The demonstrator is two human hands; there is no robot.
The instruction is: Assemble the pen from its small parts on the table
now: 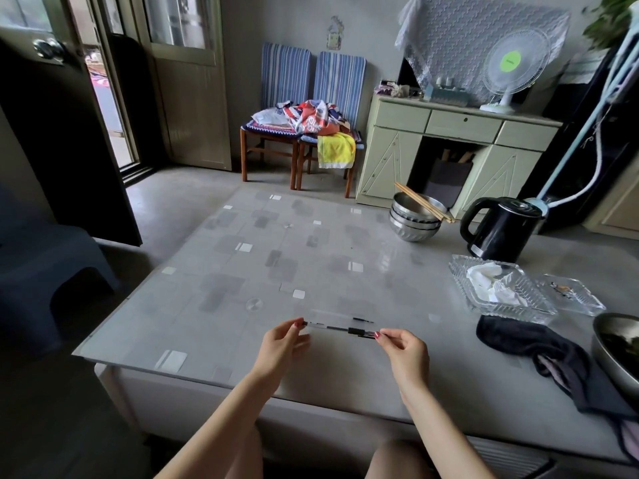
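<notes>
Pen (340,329) held level just above the near desk (242,271) edge, left hand (281,344) pinching its left tip, right hand (403,347) pinching the black end; a spare thin part (363,319) lies just beyond on the desk. Likely seating or twisting the end piece: keep both pinches firm, parts in line, push straight, don't bend the clear barrel.

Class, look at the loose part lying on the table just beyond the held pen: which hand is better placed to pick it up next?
Probably the right hand: the loose part's dark tip lies nearer it than the left hand, though both hands currently hold the pen.
</notes>
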